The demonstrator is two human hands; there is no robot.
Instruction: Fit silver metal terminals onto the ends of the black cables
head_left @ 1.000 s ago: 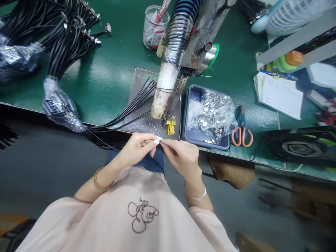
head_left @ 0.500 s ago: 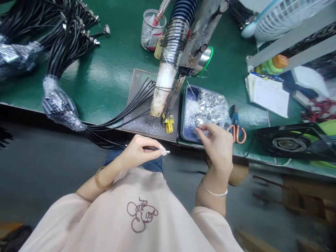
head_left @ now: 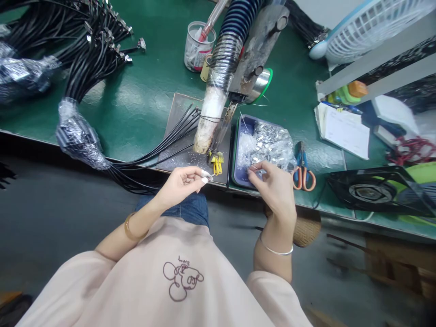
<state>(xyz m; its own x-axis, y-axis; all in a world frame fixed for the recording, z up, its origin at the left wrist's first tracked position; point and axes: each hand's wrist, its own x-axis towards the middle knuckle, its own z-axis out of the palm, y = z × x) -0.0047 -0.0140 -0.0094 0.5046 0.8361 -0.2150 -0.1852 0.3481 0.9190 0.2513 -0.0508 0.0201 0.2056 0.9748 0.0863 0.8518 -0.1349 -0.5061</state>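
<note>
My left hand (head_left: 185, 185) is closed in a pinch on a small whitish-and-metal connector (head_left: 211, 176), just in front of the bench edge. In the earlier frame a black cable runs into these fingers; now my hand hides most of it. Over the near side of the blue tray (head_left: 240, 176), my right hand (head_left: 275, 188) pinches what looks like a fine silvery wire (head_left: 256, 167). Small clear and shiny pieces (head_left: 272, 141) fill the tray. Close beyond my left fingertips, yellow clips (head_left: 217, 164) sit at the lower end of a metal holder (head_left: 225, 129).
A ribbed hose (head_left: 240, 22) with a white wrapped end hangs above a dark board (head_left: 179, 156). Bundled black cables (head_left: 80, 127) lie left. A cup (head_left: 199, 50) and green-rimmed spool (head_left: 264, 86) stand behind; orange-handled cutters (head_left: 303, 170) and a black fan (head_left: 371, 188) lie right.
My left hand has risen slightly toward the yellow clips, and the connector in it is turned. My right hand stays pinched over the tray. The view has shifted a little.
</note>
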